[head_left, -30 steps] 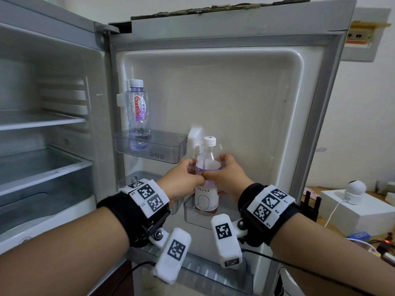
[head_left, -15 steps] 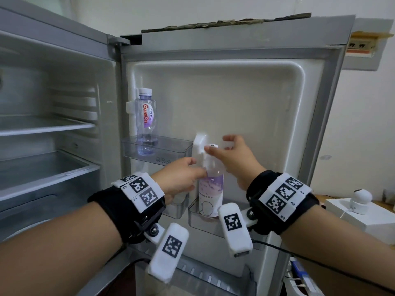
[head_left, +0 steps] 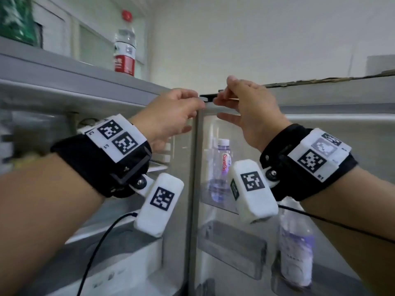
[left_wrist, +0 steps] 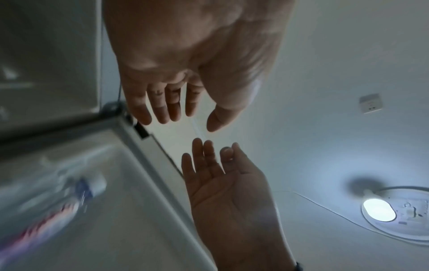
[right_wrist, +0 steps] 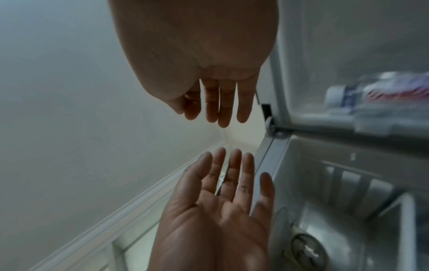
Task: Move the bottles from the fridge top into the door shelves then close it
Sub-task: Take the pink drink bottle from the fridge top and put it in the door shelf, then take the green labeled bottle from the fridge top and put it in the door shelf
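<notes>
A clear bottle with a red cap and red label (head_left: 125, 45) stands on the fridge top (head_left: 64, 67). The fridge door (head_left: 342, 133) is open. A purple-labelled bottle (head_left: 222, 167) stands in its upper shelf (head_left: 220, 202). A second, pale bottle (head_left: 296, 248) stands in a lower door shelf. My left hand (head_left: 192, 107) and right hand (head_left: 220, 108) are raised side by side at the door's top hinge, below and right of the red-capped bottle. Both are empty with relaxed fingers, as the left wrist view (left_wrist: 189, 121) and right wrist view (right_wrist: 216, 117) show.
Something green (head_left: 15, 18) sits at the far left of the fridge top. Fridge shelves and a drawer (head_left: 119, 263) lie lower left. A black cable (head_left: 100, 242) hangs from my left wrist. A ceiling lamp (left_wrist: 380, 210) glows overhead.
Both hands have let go of the pale bottle in the lower door shelf and risen to the top of the fridge. The head view has tilted upward.
</notes>
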`<action>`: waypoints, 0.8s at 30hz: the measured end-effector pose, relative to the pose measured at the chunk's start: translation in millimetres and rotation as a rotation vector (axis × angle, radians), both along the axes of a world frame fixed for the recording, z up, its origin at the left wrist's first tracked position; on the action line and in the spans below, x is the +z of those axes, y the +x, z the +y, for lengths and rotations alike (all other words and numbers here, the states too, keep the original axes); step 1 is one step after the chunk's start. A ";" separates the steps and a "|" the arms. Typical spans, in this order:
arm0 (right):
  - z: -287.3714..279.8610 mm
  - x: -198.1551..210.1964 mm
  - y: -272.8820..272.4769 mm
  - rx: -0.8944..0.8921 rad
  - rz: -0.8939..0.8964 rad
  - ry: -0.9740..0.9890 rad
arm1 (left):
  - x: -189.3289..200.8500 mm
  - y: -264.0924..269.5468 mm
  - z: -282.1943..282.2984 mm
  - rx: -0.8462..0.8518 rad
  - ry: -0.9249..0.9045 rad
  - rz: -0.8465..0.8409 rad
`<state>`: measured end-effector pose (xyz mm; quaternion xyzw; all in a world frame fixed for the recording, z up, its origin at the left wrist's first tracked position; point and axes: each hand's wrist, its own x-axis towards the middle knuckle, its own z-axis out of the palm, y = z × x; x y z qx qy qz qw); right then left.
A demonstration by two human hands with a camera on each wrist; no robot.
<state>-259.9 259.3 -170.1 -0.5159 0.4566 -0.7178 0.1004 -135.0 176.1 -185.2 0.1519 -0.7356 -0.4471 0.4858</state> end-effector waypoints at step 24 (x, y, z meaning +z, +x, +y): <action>-210.1 146.5 217.1 0.461 0.001 0.147 | 168.6 241.8 -142.7 0.455 0.011 0.271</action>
